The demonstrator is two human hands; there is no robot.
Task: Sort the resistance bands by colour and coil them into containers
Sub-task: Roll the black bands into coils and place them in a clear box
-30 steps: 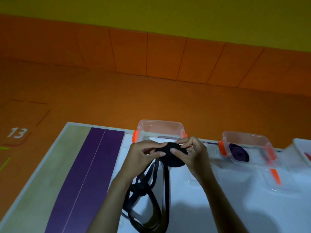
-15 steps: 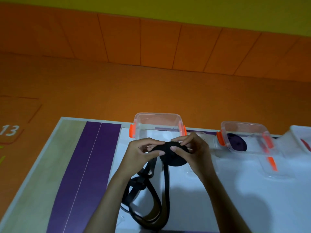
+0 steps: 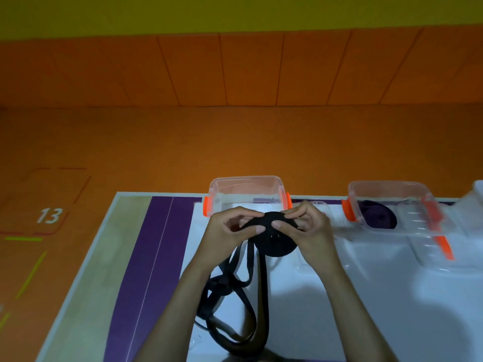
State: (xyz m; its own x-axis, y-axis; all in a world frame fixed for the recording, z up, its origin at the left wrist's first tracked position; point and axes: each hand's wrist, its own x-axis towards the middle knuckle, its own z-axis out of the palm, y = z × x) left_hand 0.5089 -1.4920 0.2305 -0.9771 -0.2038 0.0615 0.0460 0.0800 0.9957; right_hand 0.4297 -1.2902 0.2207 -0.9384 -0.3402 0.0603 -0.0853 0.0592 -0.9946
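left hand [image 3: 225, 231] and right hand [image 3: 311, 232] pinch the black coil [image 3: 277, 247], half hiding the clear tub [image 3: 245, 183]. The purple coil [image 3: 376, 218] is murky.

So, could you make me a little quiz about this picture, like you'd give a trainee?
1. The band pinched by the left hand and right hand is: A red, B black, C yellow.
2. True or false: the right box already holds a purple coil.
3. Fill the gap: the clips on the boxes are ____ in colour.

Key: 1 B. 2 True. 3 Orange.
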